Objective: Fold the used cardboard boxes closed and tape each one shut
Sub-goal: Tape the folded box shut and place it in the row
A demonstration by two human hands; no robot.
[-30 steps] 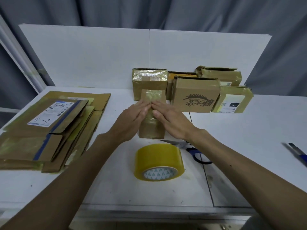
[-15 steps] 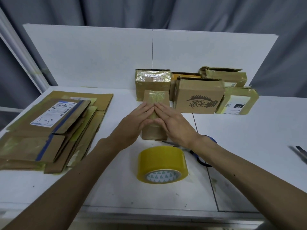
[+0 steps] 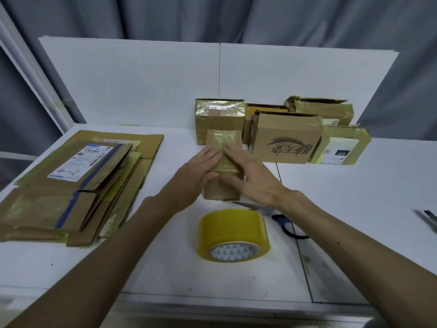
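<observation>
Small taped box at centre, tape roll near me.
I see the small brown box (image 3: 223,144) upright, glossy tape over its top; yellow tape roll (image 3: 233,229) just in front; closed boxes (image 3: 286,138) clustered behind; flattened cardboard stack (image 3: 78,183) far left.

white table (image 3: 354,209): boxes (image 3: 286,138), flattened cardboard (image 3: 71,185), tape roll (image 3: 234,235), scissors (image 3: 283,221).

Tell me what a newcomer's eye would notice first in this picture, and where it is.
First, the two hands at the centre: the left hand and right hand press flat on a small taped box. Nearer the person lies a yellow tape roll. A stack of flattened cardboard lies at the left, and other boxes stand in a row behind.
</observation>
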